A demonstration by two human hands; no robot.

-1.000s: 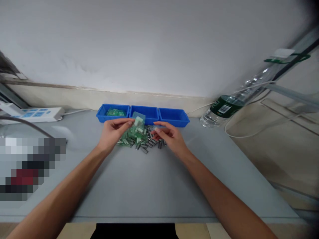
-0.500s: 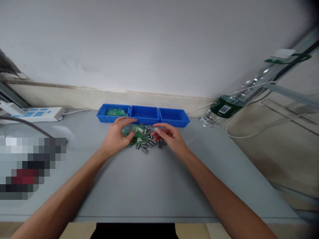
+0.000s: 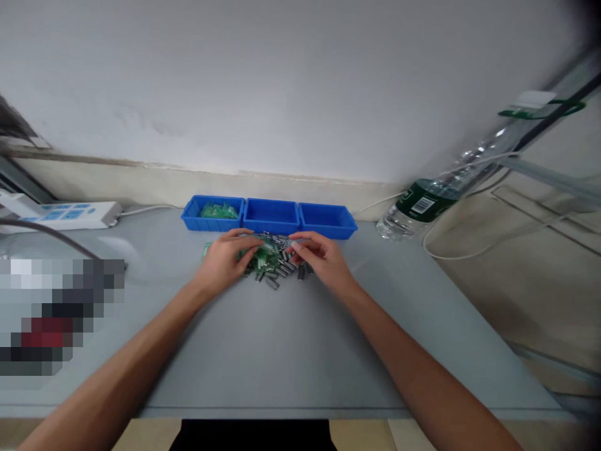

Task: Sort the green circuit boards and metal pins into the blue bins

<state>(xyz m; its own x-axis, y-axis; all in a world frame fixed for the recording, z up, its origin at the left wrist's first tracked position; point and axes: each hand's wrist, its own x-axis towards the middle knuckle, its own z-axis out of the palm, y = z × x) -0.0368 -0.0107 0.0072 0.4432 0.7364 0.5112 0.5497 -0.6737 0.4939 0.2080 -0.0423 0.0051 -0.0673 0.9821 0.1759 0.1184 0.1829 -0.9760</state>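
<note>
My left hand (image 3: 226, 258) is at the left side of a pile on the grey table, thumb and fingers closed around a green circuit board (image 3: 242, 254) that is partly hidden. More green circuit boards (image 3: 268, 258) lie in the pile, mixed with small silvery metal cylinders (image 3: 285, 269). At the pile's right edge my right hand (image 3: 323, 255) has its fingers loosely curled, with a gap between thumb and index finger. Its fingertips are beside the metal cylinders, and I see nothing held in them. A bit of green shows left of my left hand.
Three joined blue bins stand behind the pile: the left bin (image 3: 188, 216) holds green boards, the middle bin (image 3: 271, 213) and right bin (image 3: 328, 216) show bare floors. A power strip (image 3: 84, 215) lies left; a water bottle (image 3: 425, 200) leans at right. A blurred patch covers the left.
My left hand has moved slightly over the pile, and its thumb and fingers have come closer together. A green piece now shows to its left. My right hand has hardly moved.
</note>
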